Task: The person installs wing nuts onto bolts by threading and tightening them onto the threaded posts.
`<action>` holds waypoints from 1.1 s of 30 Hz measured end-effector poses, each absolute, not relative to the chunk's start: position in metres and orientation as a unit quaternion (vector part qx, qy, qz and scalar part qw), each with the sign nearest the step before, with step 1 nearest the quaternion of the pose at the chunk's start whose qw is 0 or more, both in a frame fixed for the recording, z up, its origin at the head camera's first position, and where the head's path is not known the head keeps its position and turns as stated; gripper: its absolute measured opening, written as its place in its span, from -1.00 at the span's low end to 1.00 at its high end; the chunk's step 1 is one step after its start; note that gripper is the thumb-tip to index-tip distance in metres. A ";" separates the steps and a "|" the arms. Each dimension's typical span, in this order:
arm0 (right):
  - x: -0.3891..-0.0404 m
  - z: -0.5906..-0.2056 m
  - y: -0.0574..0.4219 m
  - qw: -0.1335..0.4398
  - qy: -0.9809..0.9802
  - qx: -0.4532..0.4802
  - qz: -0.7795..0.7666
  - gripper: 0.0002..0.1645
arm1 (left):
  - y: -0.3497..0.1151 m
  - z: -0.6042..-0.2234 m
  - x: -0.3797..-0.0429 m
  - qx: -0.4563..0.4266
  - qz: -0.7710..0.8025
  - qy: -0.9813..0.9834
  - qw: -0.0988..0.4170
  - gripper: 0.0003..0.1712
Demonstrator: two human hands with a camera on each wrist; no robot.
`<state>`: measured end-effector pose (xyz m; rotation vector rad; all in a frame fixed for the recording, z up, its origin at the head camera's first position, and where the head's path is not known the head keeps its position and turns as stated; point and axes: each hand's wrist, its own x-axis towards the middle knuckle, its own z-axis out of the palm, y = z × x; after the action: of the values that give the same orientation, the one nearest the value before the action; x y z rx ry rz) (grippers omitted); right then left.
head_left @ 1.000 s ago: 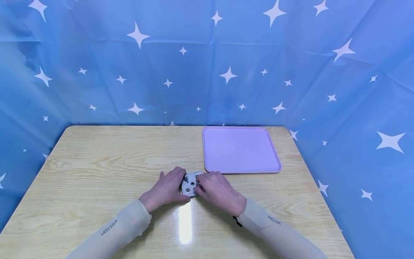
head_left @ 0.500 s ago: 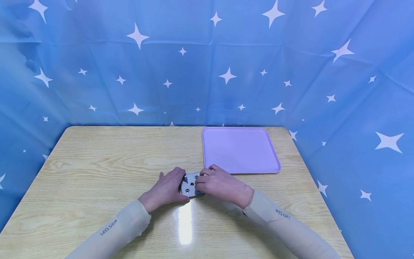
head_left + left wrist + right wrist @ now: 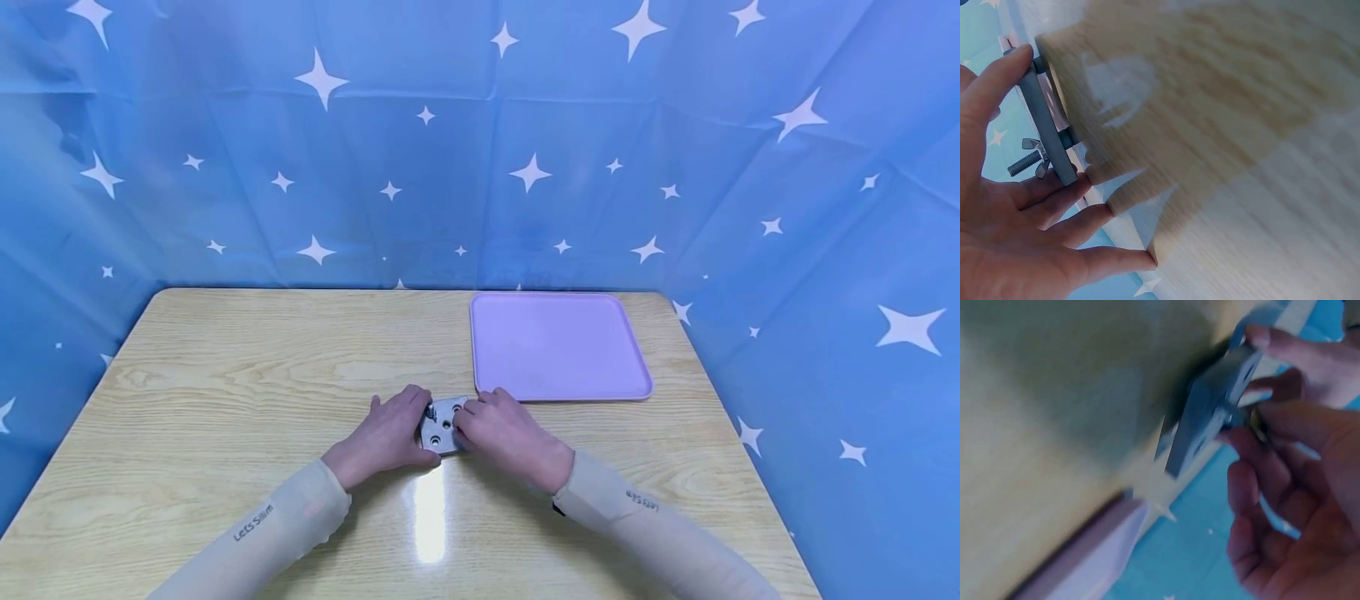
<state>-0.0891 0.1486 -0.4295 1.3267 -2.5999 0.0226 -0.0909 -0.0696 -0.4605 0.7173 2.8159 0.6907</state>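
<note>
Just below the middle of the head view, a flat grey metal plate with round holes point(image 3: 440, 430) sits over the pale wood-grain table point(image 3: 262, 367), between a person's two bare hands. From the left of the plate, the left hand point(image 3: 384, 435) grips it by its edges, thumb at one end and fingertips at the other, the remaining fingers spread. At the plate's lower end in the left wrist view, a silver metal wing nut point(image 3: 1041, 156) sits on a threaded bolt point(image 3: 1020, 164), and short dark cylinders point(image 3: 1067, 137) show beneath the plate. From the plate's right, the right hand point(image 3: 510, 437) pinches a second, blurred metal wing nut point(image 3: 1259, 424) between thumb and forefinger, its other fingers curled. Right of centre, a lilac rectangular tray point(image 3: 558, 346) lies near the plate. Pale sleeves point(image 3: 258, 521) cover both forearms; across the top hangs a blue star-patterned curtain point(image 3: 450, 167).
</note>
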 end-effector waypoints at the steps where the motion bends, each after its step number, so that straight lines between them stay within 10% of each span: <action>1: -0.088 -0.431 0.147 0.112 -0.890 0.441 0.025 -0.82 | -0.070 -0.460 -0.091 0.240 0.231 0.940 0.077 -0.12; 12: -0.083 -0.435 0.147 0.084 -0.919 0.377 0.081 -0.75 | -0.069 -0.462 -0.092 0.239 0.230 0.940 0.075 -0.11; 19: -0.095 -0.415 0.162 0.032 -0.864 0.503 -0.007 -0.49 | -0.070 -0.460 -0.093 0.240 0.230 0.940 0.084 -0.13; 33: -0.099 -0.420 0.161 0.102 -0.839 0.533 -0.044 -0.88 | -0.069 -0.459 -0.095 0.231 0.232 0.941 0.091 -0.10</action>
<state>-0.0994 0.1607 -0.4200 1.5730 -2.4775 -0.1300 -0.0946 -0.0685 -0.4591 0.6856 2.7949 0.6901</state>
